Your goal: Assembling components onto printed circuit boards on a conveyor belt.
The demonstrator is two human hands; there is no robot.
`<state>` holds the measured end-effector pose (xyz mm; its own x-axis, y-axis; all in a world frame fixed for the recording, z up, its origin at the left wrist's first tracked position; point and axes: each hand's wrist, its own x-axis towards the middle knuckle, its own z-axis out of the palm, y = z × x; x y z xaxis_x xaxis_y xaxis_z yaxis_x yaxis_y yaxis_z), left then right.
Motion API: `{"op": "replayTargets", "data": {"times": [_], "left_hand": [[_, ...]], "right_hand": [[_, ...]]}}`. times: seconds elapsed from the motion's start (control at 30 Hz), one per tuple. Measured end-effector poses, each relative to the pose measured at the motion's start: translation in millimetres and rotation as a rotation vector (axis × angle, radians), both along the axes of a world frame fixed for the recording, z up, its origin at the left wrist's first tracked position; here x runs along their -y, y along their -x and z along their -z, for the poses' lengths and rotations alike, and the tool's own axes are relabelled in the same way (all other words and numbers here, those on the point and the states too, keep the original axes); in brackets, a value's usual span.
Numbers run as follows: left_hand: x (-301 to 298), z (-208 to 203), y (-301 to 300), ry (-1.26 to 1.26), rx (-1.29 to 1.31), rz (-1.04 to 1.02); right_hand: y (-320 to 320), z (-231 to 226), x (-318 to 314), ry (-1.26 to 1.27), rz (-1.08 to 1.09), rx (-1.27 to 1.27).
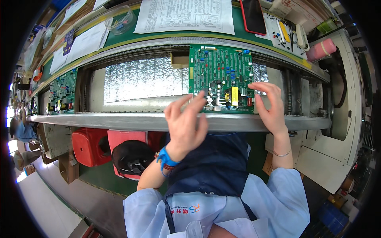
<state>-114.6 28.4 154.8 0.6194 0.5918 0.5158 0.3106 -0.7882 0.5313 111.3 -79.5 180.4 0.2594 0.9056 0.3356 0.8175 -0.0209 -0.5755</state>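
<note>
A green circuit board (222, 67) crowded with small parts lies across the conveyor rails in front of me. Near its lower edge stand a yellow transformer (235, 96) and several white and black components. My left hand (184, 123), with a blue strap at the wrist, hovers over the board's lower left corner, fingers stretched out and apart. At the board's right edge is my right hand (270, 105), its thumb and fingers spread in a curve beside a red component (249, 102). Nothing shows in either hand. Whether the fingertips touch the board, I cannot tell.
A metal rail (151, 122) runs along the near side. Further left on the conveyor sits another circuit board (63, 91). Beyond the far rail lie a printed diagram sheet (182, 16), a red-edged phone (253, 16) and a clear plastic tub (121, 22). Red stools (89, 146) stand below.
</note>
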Motion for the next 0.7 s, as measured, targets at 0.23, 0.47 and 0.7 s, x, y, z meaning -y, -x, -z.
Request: {"op": "replayTargets", "data": {"times": [0.23, 0.47, 0.7], "left_hand": [[-16.9, -0.4, 7.7, 0.032, -0.054, -0.008], [-36.4, -1.0, 7.8, 0.112, -0.118, 0.022], [-47.5, -9.4, 7.4, 0.090, -0.098, 0.048]], "right_hand": [[1.4, 5.6, -2.5, 0.000, 0.062, -0.039], [-6.2, 10.3, 2.2, -0.027, 0.124, -0.070], [-6.8, 11.6, 4.1, -0.027, 0.189, -0.129]]}}
